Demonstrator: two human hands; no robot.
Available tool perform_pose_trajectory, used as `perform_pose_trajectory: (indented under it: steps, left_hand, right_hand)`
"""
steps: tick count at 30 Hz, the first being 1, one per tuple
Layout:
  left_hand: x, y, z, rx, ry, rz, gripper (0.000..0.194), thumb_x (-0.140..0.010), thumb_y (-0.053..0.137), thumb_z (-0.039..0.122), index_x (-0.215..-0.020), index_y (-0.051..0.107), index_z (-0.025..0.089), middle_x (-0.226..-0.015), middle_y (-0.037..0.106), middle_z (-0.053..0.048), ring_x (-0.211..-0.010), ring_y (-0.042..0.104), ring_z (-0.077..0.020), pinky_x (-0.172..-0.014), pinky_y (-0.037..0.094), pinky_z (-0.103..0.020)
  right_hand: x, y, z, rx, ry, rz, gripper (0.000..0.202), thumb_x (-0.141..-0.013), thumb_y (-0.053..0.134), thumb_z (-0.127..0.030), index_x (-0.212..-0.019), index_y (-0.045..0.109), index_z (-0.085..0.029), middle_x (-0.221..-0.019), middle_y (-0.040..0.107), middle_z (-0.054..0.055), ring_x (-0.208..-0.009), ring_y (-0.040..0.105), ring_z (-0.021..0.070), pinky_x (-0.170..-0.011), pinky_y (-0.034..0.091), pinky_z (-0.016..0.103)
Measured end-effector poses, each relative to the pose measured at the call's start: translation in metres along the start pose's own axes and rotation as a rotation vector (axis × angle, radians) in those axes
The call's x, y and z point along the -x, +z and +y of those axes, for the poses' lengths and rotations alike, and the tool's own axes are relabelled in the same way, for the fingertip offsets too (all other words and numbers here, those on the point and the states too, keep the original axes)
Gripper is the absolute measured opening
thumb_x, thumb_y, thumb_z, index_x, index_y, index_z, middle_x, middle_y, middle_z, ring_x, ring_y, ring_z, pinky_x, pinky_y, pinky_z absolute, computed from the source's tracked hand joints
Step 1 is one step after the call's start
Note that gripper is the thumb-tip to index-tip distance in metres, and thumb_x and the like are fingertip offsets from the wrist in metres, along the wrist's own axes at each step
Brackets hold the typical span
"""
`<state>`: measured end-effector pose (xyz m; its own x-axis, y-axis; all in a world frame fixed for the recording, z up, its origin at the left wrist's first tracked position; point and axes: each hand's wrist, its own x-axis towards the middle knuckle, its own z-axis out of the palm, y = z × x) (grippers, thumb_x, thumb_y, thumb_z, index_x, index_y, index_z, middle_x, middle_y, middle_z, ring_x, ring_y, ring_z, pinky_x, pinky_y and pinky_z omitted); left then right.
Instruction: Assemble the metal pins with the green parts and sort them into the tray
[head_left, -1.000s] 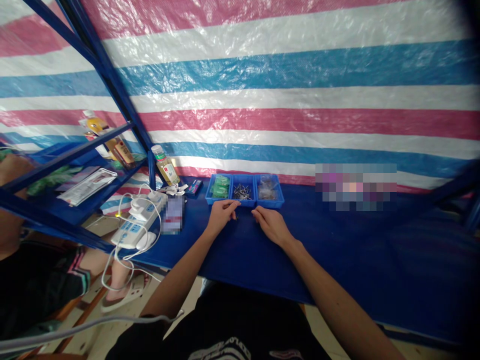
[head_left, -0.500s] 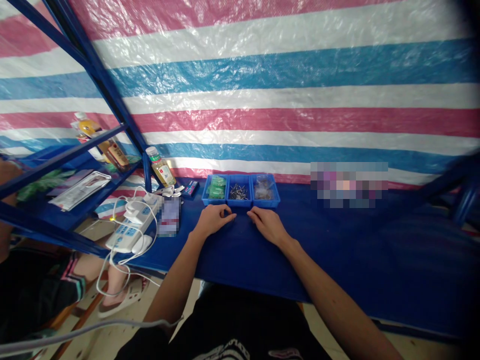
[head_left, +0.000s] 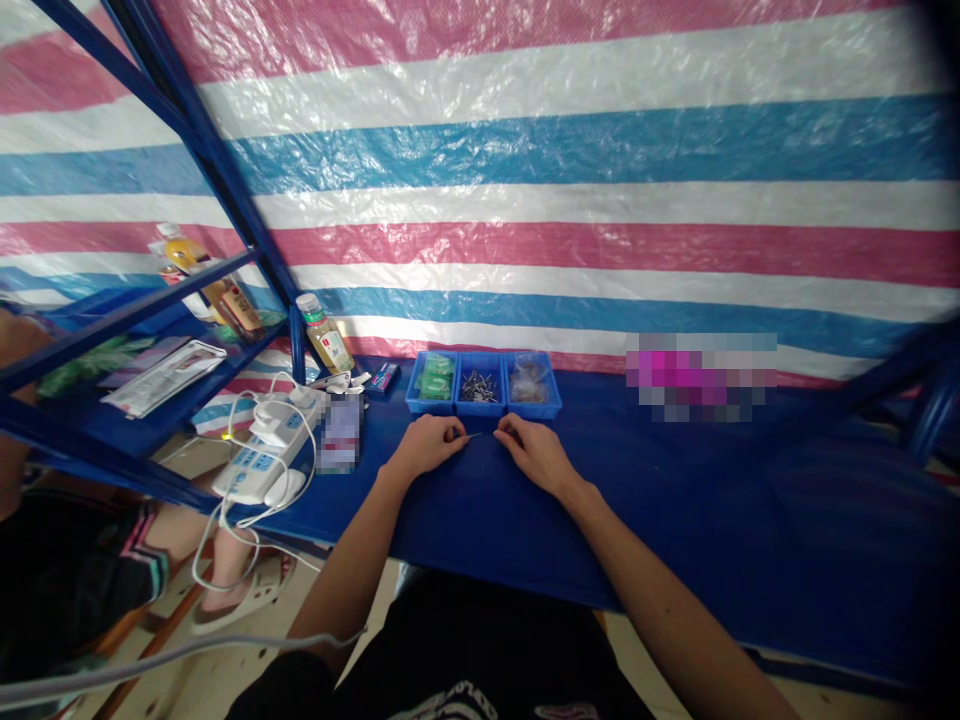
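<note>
My left hand [head_left: 431, 443] rests over the blue table [head_left: 487, 515], thumb and forefinger pinched on a thin pin-like piece [head_left: 473, 435] that points right. Facing it, my right hand [head_left: 536, 450] is closed in a pinch; whatever lies between those fingertips is too small to name. Just beyond both hands stand three blue bins side by side. Green packets [head_left: 435, 380] fill the left bin [head_left: 430, 408], small dark metal pieces [head_left: 478, 387] the middle bin [head_left: 481, 409], and clear plastic bags [head_left: 529, 382] the right bin [head_left: 535, 411].
To the left lie a white power strip [head_left: 251, 475] with tangled cables, a blurred-out item [head_left: 340, 432] and a small blue box [head_left: 384, 378]. A bottle [head_left: 325, 335] stands by the blue frame [head_left: 217, 185]. Another person's leg [head_left: 180, 535] shows at far left.
The thin piece now shows beyond my left fingertips, and the left thumb and forefinger have come together. My right hand stays almost in place, its fingers shifted slightly.
</note>
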<state>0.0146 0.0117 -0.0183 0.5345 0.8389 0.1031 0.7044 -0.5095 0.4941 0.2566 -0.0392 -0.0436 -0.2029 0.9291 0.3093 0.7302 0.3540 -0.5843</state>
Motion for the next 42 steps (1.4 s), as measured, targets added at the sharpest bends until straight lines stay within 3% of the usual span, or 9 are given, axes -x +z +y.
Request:
perform_pose_trajectory:
  steps: [4, 10, 17, 25, 42]
  left_hand:
    - [0.0, 0.002, 0.003, 0.026, 0.047, -0.01, 0.021, -0.093, 0.064, 0.04, -0.094, 0.075, 0.022, -0.068, 0.069, 0.001, -0.062, 0.06, -0.014, -0.061, 0.037, -0.024]
    - [0.0, 0.003, 0.008, 0.086, 0.087, -0.013, 0.024, -0.095, 0.062, 0.042, -0.096, 0.074, 0.021, -0.068, 0.068, 0.001, -0.061, 0.058, -0.0133, -0.061, 0.037, -0.023]
    - [0.001, 0.002, 0.011, 0.085, 0.093, -0.011, 0.021, -0.094, 0.063, 0.039, -0.095, 0.075, 0.021, -0.067, 0.067, 0.002, -0.061, 0.058, -0.0125, -0.062, 0.037, -0.024]
    - [0.001, 0.003, 0.012, 0.06, 0.089, -0.042, 0.021, -0.095, 0.064, 0.039, -0.098, 0.074, 0.021, -0.071, 0.069, 0.002, -0.064, 0.06, -0.0126, -0.063, 0.037, -0.023]
    - [0.001, 0.011, 0.015, 0.05, 0.17, -0.039, 0.019, -0.097, 0.061, 0.032, -0.11, 0.071, 0.023, -0.068, 0.067, 0.003, -0.062, 0.059, -0.0116, -0.063, 0.039, -0.021]
  right_hand:
    - [0.0, 0.002, 0.004, -0.006, -0.02, 0.003, 0.018, -0.099, 0.056, -0.032, -0.114, 0.065, -0.027, -0.097, 0.075, 0.003, -0.083, 0.07, 0.0209, -0.075, 0.049, 0.031]
    - [0.0, 0.004, 0.008, 0.008, -0.072, -0.014, 0.018, -0.1, 0.052, -0.03, -0.104, 0.07, -0.026, -0.102, 0.075, 0.004, -0.093, 0.069, 0.0218, -0.084, 0.05, 0.033]
    - [0.0, 0.002, 0.005, -0.01, -0.062, -0.015, 0.018, -0.1, 0.055, -0.03, -0.112, 0.068, -0.027, -0.101, 0.075, 0.002, -0.091, 0.07, 0.0212, -0.08, 0.049, 0.032]
    - [0.0, 0.002, 0.003, -0.003, -0.1, -0.061, 0.018, -0.101, 0.053, -0.03, -0.099, 0.07, -0.025, -0.096, 0.075, 0.003, -0.088, 0.069, 0.02, -0.078, 0.046, 0.029]
    - [0.001, 0.002, -0.001, -0.041, -0.106, -0.064, 0.015, -0.102, 0.053, -0.03, -0.098, 0.066, -0.023, -0.09, 0.072, 0.002, -0.081, 0.066, 0.0188, -0.073, 0.043, 0.029]
